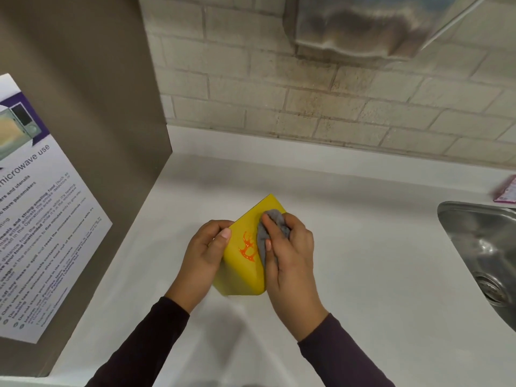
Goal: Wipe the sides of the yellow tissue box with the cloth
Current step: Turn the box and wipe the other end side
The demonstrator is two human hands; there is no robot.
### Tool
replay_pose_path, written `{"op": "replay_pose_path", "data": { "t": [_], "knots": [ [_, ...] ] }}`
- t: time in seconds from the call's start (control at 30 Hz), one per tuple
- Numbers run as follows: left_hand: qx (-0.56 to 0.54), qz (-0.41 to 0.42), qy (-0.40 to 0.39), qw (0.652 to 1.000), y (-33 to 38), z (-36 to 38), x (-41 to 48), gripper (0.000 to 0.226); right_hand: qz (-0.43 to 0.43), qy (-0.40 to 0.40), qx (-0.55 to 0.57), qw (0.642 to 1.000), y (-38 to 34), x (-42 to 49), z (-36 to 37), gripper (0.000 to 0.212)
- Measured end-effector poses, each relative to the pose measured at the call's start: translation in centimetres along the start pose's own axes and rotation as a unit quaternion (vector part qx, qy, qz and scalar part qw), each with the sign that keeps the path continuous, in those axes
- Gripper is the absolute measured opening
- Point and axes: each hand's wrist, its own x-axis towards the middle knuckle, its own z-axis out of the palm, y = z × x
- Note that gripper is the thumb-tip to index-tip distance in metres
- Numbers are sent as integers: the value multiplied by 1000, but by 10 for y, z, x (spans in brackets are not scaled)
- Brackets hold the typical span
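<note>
The yellow tissue box (245,272) is tilted above the white counter, one broad side turned up toward me. An orange smear (248,248) marks that side. My left hand (203,255) grips the box's left edge, thumb on the upper face. My right hand (287,255) holds a bunched grey cloth (265,233) and presses it against the box's right part, just beside the smear. The box's far and under sides are hidden.
A white counter (363,247) runs below the box. A steel sink (480,247) lies at the right, a pink packet (506,191) behind it. A grey panel with a microwave notice (36,219) stands left. A tiled wall and a metal dispenser (363,26) are behind.
</note>
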Motion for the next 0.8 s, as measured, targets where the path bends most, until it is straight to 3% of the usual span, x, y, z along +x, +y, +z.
{"op": "replay_pose_path", "data": {
  "t": [0.13, 0.3, 0.57, 0.8],
  "knots": [
    [-6, 14, -5, 1000, -2, -1, -1, 42, -65, -45, -16, 997, 11, -2, -12, 47],
    [9, 31, -8, 999, -6, 4, -5, 39, -9, 17, 13, 1000, 16, 23, -14, 33],
    [-3, 42, -13, 999, -4, 2, -4, 40, -72, -61, 97, 991, 5, 7, -11, 35],
    [12, 34, -10, 999, -6, 5, -4, 38, -25, -19, 85, 996, 14, 22, -17, 33]
  ]
}}
